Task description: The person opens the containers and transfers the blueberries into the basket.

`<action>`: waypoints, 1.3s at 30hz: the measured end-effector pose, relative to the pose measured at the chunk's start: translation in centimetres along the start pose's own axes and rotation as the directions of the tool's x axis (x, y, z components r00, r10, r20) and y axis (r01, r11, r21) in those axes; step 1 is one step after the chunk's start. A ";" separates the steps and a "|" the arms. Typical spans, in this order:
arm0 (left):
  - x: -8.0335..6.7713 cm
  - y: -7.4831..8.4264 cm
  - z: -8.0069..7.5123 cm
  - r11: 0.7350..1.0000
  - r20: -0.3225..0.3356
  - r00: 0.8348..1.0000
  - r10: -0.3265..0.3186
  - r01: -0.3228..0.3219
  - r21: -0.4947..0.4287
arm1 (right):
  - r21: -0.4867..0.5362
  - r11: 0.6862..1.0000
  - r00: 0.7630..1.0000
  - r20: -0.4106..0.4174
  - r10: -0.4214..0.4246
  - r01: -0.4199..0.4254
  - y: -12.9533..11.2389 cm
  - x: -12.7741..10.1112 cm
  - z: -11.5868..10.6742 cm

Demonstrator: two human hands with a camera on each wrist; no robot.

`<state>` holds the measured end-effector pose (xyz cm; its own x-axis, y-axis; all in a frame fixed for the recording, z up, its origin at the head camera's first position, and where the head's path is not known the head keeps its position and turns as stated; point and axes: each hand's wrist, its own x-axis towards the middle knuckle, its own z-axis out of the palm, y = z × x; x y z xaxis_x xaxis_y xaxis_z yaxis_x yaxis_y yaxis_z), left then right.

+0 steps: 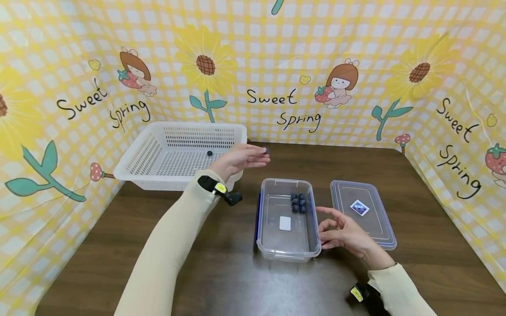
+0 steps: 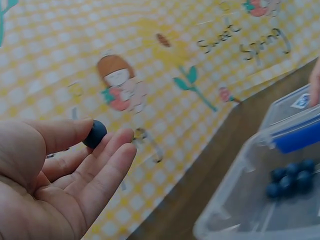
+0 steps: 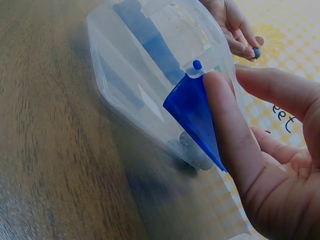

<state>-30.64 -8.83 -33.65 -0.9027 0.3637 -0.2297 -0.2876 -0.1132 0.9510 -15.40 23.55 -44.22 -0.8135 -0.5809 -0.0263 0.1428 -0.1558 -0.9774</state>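
Pinching a dark ball (image 2: 98, 134), left hand (image 1: 242, 159) raised near the basket (image 1: 158, 183), right hand (image 1: 348, 233) unclenched, touching the container (image 1: 284, 254)

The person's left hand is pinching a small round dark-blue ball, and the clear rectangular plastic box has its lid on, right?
Not quite: the head view shows the translucent rectangular lid lying beside the box, not on it. The left hand does pinch the ball.

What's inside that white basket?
One small dark ball shows on the floor of the white basket. The left hand and sleeve cover part of its near right corner, so I can't tell whether anything lies behind them.
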 end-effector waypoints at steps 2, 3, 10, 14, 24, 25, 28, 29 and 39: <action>-0.1 0.5 -1.0 1.000 -0.025 1.000 0.002 -0.003 -0.010 | 0.000 1.000 1.000 0.002 -0.002 0.002 0.0 0.0 0.0; -0.2 0.7 -1.5 1.000 -0.041 0.999 0.005 -0.006 -0.025 | 0.001 1.000 1.000 0.003 -0.004 0.004 0.0 0.0 0.0; -0.5 1.9 -4.9 0.990 -0.116 0.993 0.037 -0.053 -0.134 | 0.003 1.000 1.000 0.009 -0.011 0.011 0.1 0.0 -0.1; -0.8 2.2 -6.9 0.978 -0.168 0.984 0.060 -0.091 -0.189 | 0.004 1.000 1.000 0.011 -0.009 0.009 0.2 0.0 -0.1; -1.3 2.5 -11.5 0.956 -0.307 0.951 0.038 -0.123 -0.265 | -0.003 1.000 1.000 0.006 -0.003 0.003 0.1 0.0 -0.2; -1.4 2.5 -11.8 0.956 -0.316 0.948 0.035 -0.123 -0.265 | -0.003 1.000 1.000 0.005 -0.003 0.003 0.1 0.0 -0.2; -1.5 2.4 -12.8 0.958 -0.356 0.934 0.023 -0.123 -0.259 | -0.003 1.000 1.000 0.003 -0.002 0.002 0.1 0.0 -0.1; -1.5 2.3 -13.3 0.958 -0.362 0.932 0.016 -0.119 -0.263 | -0.003 1.000 1.000 0.002 -0.002 0.002 0.1 0.0 -0.1; -2.1 1.5 -16.0 0.926 -0.431 0.898 -0.094 -0.081 -0.370 | -0.003 1.000 1.000 0.005 -0.007 0.007 0.1 -0.1 -0.1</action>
<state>-34.24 -24.54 -35.06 -0.9212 -0.0612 -0.3844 -0.3115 -0.4762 0.8223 -15.42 23.68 -44.34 -0.8116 -0.5839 -0.0186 0.1354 -0.1571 -0.9783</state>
